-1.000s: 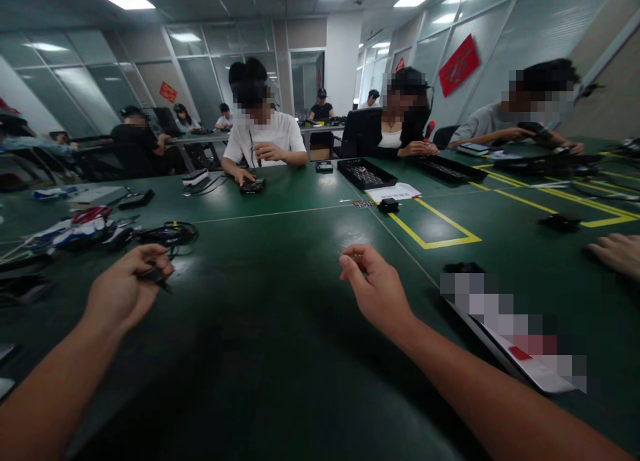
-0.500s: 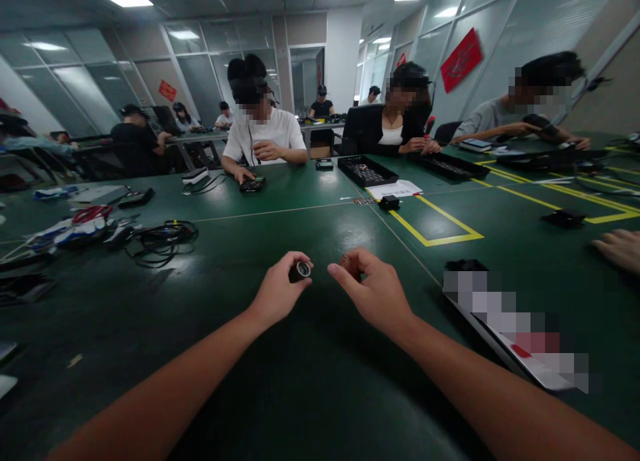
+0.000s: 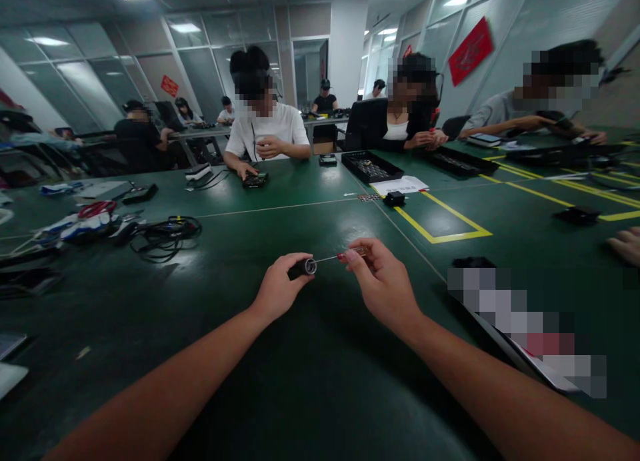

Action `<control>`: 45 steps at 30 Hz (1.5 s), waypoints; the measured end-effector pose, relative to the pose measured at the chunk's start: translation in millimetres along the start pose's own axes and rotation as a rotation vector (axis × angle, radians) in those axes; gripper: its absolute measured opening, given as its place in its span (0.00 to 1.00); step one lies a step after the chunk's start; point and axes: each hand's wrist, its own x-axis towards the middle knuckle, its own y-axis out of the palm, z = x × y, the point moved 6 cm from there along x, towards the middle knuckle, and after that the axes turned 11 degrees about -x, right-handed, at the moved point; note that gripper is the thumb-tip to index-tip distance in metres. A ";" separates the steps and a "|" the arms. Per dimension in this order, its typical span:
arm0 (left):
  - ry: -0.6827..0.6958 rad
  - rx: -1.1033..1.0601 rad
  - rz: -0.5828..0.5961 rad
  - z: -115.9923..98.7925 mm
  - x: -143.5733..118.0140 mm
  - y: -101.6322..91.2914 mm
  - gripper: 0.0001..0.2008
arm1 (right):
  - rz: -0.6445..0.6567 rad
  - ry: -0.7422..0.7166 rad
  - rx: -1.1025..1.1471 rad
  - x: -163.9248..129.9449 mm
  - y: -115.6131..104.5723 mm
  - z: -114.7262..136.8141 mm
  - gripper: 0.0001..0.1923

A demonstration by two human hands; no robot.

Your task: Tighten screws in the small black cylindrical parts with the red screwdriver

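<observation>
My left hand [image 3: 284,280] is closed around a short black cylinder [image 3: 303,268], whose silver-rimmed, hollow-looking round end [image 3: 311,266] faces me. To its right, my right hand [image 3: 383,274] pinches a small screwdriver [image 3: 342,256] by its clear reddish handle. The thin metal shaft points left, and its tip meets or overlaps the rim of the cylinder; whether it is inside cannot be made out. Both hands are above the green table [image 3: 280,374], in front of my body. The rest of the cylinder is hidden behind my left fingers.
Coiled black cables [image 3: 167,236] and a red-and-white bundle [image 3: 95,216] lie at the left. A long object with a pixelated top [image 3: 520,328] lies right of my right forearm. A black block [image 3: 395,199] sits by yellow tape. Trays of parts [image 3: 373,174] and several people are across the table.
The screwdriver's shaft now shows, stretching from my right hand to the cylinder's end; before, the fingers hid it. My right hand has shifted slightly right and up. The view has turned a little.
</observation>
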 end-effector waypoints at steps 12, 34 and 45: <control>-0.003 -0.107 0.041 1.2 0.2 1.1 0.22 | 0.019 -0.015 -0.118 0.2 -2.0 4.2 0.10; 0.015 -0.073 0.049 1.0 -0.2 2.2 0.21 | 0.053 -0.037 -0.122 -4.5 0.1 7.4 0.18; -0.001 -0.053 0.067 -0.6 -0.6 2.4 0.22 | 0.042 -0.035 -0.098 -4.5 0.6 5.9 0.14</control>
